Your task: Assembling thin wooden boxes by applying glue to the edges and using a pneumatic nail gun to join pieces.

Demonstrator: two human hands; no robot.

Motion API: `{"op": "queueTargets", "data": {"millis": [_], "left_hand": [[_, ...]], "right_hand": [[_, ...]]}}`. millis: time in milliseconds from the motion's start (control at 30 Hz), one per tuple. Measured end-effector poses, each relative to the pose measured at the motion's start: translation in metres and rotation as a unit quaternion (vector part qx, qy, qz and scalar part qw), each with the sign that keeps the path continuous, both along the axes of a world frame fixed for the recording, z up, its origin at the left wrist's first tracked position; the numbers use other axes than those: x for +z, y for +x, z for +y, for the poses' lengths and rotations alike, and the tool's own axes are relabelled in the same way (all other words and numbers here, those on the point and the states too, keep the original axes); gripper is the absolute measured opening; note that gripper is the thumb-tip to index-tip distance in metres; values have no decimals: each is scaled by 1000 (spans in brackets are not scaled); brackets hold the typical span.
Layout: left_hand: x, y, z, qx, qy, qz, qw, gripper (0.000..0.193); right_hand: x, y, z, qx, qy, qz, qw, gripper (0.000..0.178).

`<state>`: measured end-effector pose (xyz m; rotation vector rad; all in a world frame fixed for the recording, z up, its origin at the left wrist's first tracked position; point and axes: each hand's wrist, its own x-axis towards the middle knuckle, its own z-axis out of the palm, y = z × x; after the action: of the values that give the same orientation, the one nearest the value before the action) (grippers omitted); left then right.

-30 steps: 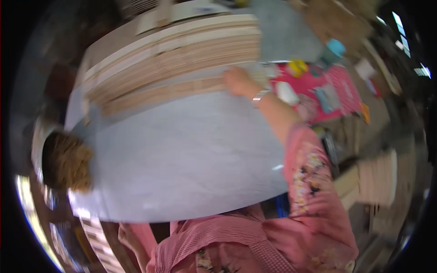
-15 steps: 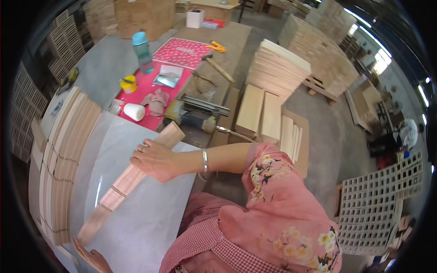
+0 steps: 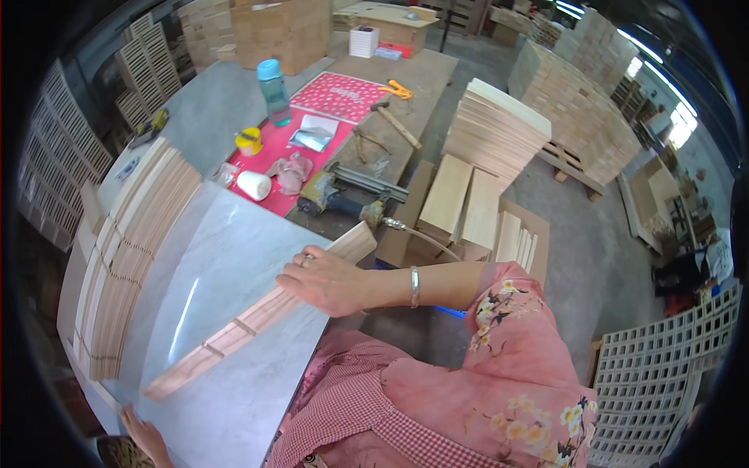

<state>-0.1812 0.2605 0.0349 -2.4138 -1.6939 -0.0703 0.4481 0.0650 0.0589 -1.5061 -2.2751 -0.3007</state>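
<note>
My right hand (image 3: 328, 282) is closed over a long, flat wooden slat (image 3: 269, 310), gripping it near its far right end. Narrow grooves cross the slat's face. It slants over a grey-white, marble-patterned tabletop (image 3: 234, 234), its other end pointing to the lower left. At the table's near left edge is my left hand (image 3: 146, 438), partly cut off by the picture's dark rim. Its fingers look stretched out, beside a thin pale strip (image 3: 108, 395), and it is apart from the slat. A tall stack of similar grooved slats (image 3: 129, 265) stands along the table's left side.
Beyond the slat lie a nail gun (image 3: 339, 204) with its hose, a hammer (image 3: 398, 125), pincers (image 3: 367, 144) and orange-handled pliers (image 3: 399, 90). A blue bottle (image 3: 274, 93) and yellow tub (image 3: 249, 141) stand on pink sheets. Stacked boards (image 3: 495, 129) rise at right.
My right hand has drawn the slat to the right, and its lower end has come away from my left hand. My left hand has stayed low at the table's left edge. The view has shifted.
</note>
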Motion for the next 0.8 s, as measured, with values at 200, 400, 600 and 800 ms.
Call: {"op": "queueTargets", "data": {"millis": [200,400,600,800], "left_hand": [[-20,-26,-32,-22,109,42,993,51],[7,-21,-43,21,-219,-22,975,40],[-7,-47,-112,-72,-105,19,992,29],[-12,-34,-140,60,-159,-75,983,23]], "right_hand": [[16,-5,-28,24,1,-2,1000,33],[15,11,-49,-15,-18,-39,999,26],[-3,5,1,17,-18,-68,997,9],[-28,-51,90,52,-55,-56,996,6]]}}
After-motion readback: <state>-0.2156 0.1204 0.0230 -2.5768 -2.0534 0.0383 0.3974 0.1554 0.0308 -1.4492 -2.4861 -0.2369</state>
